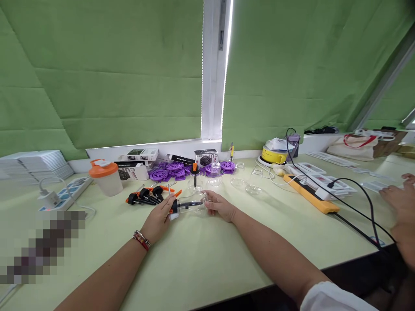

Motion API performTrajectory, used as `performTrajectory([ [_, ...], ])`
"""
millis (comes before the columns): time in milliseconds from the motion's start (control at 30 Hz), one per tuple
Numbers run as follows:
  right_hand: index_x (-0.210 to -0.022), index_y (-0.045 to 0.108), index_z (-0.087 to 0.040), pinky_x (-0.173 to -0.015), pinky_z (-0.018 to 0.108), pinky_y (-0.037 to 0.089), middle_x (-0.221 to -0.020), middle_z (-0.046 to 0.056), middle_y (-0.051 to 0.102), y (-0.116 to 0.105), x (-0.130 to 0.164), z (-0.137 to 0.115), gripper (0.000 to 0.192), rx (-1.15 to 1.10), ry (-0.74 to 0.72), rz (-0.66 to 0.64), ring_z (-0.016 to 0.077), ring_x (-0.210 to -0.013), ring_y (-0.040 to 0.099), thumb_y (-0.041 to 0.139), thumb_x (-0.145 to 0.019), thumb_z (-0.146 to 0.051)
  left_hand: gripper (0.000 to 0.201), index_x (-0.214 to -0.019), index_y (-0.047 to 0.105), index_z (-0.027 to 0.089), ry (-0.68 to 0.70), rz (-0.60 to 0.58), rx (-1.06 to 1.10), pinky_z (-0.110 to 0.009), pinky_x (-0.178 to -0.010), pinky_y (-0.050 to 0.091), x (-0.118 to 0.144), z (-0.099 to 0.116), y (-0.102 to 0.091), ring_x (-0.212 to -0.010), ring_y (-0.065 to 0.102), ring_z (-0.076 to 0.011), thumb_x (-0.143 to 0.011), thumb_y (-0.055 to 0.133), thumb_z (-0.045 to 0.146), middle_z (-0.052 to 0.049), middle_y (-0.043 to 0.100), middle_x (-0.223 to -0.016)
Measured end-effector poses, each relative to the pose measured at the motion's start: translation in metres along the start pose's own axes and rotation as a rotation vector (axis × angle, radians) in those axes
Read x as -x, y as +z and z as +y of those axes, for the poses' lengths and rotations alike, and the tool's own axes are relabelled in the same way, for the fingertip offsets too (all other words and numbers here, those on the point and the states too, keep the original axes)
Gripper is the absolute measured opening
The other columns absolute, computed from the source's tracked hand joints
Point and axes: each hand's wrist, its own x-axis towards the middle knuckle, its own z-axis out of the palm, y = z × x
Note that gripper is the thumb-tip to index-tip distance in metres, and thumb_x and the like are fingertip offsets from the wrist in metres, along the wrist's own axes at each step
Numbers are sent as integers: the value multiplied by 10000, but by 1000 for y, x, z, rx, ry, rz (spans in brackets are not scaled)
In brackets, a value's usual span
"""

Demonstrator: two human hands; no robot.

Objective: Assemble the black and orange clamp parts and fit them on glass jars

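The bottle (192,206), a small clear glass one with a black dropper cap, lay on its side on the table (207,255), and everything else is placed from it here. Its long axis ran left to right across the person's front, cap end toward the left, glass body toward the right.

The left hand (158,218) sat at the cap end, just left of the bottle, fingers curled narrowly around the black cap and a small white piece beside it. The right hand (220,206) sat at the opposite end, fingertips closed lightly on the glass body. Both hands touched the bottle, so neither was nearer; each simply held its own end, and the bottle lay between them along the line joining the two hands.

Behind and to the left of the bottle lay loose droppers (145,196) with black bulbs and orange collars. Straight behind it stood an upright dropper bottle (195,175), with purple parts (175,170) past that. Well to the left stood a shaker cup (106,177) with an orange lid. Behind and to the right were empty glass pieces (253,181), then an orange power strip (311,194). Far to the right, another person's hand (400,203) rested at the table edge.
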Motion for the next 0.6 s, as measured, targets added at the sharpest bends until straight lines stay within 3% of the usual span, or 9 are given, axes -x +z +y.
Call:
performTrajectory([
  [233,-1192,484,-208,-434,203,310,-763,-18,511,2,1,-2,557,-19,-12,18,61,-495,463,662,-719,-442,576,-1385,327,225,35,15,-10,-422,-1024,400,-1,5,-1,-1246,446,-233,-827,441,137,-113,446,-1371],
  [600,-1190,471,-198,-456,207,343,-781,2,538,5,4,-5,520,27,-13,31,80,-532,496,605,-760,-458,697,-1416,245,220,68,-7,-48,-426,-1020,408,-1,7,-5,-1256,428,-228,-765,378,10,-117,427,-1378],
])
